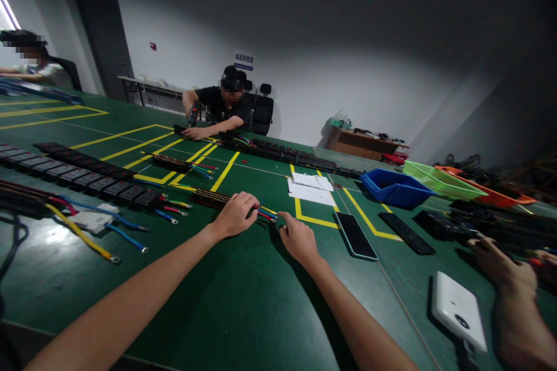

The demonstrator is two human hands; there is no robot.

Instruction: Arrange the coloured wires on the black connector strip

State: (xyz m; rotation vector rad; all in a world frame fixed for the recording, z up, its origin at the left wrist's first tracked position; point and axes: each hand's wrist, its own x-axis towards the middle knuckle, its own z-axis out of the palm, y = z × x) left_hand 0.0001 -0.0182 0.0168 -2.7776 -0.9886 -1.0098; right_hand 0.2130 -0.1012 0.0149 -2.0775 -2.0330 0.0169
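My left hand point(237, 214) is curled over the right end of a dark strip with copper-coloured bars point(211, 197), gripping it against the green table. Short red, yellow and blue cables point(266, 213) with ring lugs come out of that end, just past my fingers. At their tips is my right hand point(299, 237), its index finger against a cable lug and its other fingers curled in. The exact grip of the thumb is hard to see. Behind the strip lies a similar bar assembly point(172, 162) with coloured leads.
Rows of black socket modules point(87, 177) lie to the left, beside thick lugged cables point(82, 235). Right of my hands are papers point(310, 187), a phone point(355, 236), a dark flat object point(407, 233), a blue bin point(394, 187) and a white device point(459, 310). A co-worker's hand point(505, 266) reaches in; another person point(224, 107) works opposite.
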